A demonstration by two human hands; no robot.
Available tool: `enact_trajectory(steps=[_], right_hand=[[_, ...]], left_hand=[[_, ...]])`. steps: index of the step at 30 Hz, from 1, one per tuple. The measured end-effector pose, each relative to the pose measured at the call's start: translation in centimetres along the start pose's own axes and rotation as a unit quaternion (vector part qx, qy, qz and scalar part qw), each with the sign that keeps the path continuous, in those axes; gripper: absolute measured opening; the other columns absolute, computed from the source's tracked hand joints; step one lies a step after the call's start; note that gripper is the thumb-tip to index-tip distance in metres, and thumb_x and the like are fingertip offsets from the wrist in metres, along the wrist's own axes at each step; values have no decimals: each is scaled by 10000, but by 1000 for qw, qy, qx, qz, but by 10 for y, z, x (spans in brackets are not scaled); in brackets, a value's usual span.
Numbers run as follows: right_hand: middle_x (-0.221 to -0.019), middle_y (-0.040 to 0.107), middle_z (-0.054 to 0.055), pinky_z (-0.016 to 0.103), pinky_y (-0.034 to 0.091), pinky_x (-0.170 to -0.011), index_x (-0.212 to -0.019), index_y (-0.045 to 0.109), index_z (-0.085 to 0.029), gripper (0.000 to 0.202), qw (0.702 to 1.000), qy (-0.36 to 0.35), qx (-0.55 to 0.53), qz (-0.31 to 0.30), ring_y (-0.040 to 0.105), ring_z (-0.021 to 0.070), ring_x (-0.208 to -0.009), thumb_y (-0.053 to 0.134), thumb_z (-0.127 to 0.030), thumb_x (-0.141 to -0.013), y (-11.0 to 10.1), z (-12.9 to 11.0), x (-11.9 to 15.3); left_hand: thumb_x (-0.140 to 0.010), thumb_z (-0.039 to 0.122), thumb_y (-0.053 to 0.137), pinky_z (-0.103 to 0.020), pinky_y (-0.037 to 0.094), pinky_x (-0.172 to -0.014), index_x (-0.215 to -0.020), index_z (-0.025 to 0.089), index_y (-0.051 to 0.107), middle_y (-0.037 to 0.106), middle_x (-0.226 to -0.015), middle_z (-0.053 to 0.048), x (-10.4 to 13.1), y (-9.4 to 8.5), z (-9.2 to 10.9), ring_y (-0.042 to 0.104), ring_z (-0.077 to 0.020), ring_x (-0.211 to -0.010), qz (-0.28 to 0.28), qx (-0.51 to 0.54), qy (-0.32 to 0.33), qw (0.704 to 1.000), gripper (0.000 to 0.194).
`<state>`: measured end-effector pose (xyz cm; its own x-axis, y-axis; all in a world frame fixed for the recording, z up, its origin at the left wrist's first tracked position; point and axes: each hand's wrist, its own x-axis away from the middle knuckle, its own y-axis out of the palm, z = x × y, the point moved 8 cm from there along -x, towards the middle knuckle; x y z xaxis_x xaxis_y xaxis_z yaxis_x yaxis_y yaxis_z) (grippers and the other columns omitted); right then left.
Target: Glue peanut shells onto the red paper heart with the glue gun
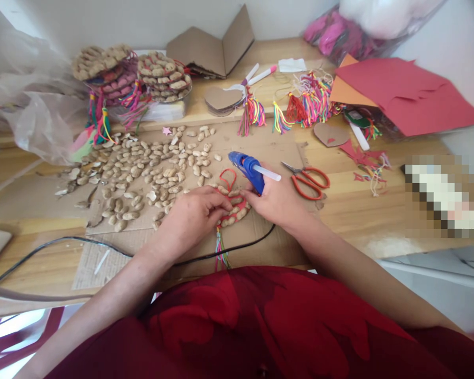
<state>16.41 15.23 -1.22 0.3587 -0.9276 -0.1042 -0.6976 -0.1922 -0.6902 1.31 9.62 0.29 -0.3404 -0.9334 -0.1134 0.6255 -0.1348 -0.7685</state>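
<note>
A blue hot glue gun (248, 167) with a pale glue stick (267, 172) out of its back is gripped in my right hand (278, 199), its nozzle pointing away to the upper left. Below it on the cardboard lies a red piece partly covered with peanuts (232, 217), with a red cord loop (228, 179) at the top and a colourful tassel (220, 247) at the bottom. My left hand (199, 213) is closed over its left side, thumb and fingers pinched at a peanut. The fingers hide part of the piece.
Loose peanuts (142, 163) spread across the cardboard mat (118, 247) to the left. Orange-handled scissors (310, 180) lie to the right. A black cord (245, 245) crosses in front. Finished peanut pieces (164, 76), tassels (312, 97) and red sheets (411, 95) lie farther back.
</note>
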Motion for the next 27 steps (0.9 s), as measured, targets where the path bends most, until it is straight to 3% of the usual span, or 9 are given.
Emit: enact_trajectory(steps=[5, 14, 27], right_hand=[[-903, 724, 74, 382, 483, -738, -1105, 561, -196, 303, 1000, -4, 14, 0, 677, 277, -817, 673, -213, -824, -1, -2, 0], [-878, 710, 53, 372, 487, -746, -1088, 560, -207, 284, 1000, -9, -1, 3, 669, 260, -808, 665, -216, -824, 0, -1, 1], [-887, 711, 61, 371, 482, -721, -1100, 572, -205, 291, 1000, 1, 3, 2, 666, 267, -801, 668, -235, -827, 0, 1, 0]], left_hand=[[-909, 170, 576, -298, 529, -848, -896, 225, 787, 769, -951, -27, -1, -7, 3, 709, -173, -891, -17, 3, -4, 1000, 219], [-914, 202, 603, -298, 539, -828, -968, 216, 789, 761, -937, -31, -4, -27, 0, 696, -174, -852, 28, -8, -7, 1000, 194], [-910, 181, 639, -312, 508, -841, -872, 238, 797, 758, -929, -26, -4, -12, -1, 687, -189, -901, -30, -30, 23, 999, 172]])
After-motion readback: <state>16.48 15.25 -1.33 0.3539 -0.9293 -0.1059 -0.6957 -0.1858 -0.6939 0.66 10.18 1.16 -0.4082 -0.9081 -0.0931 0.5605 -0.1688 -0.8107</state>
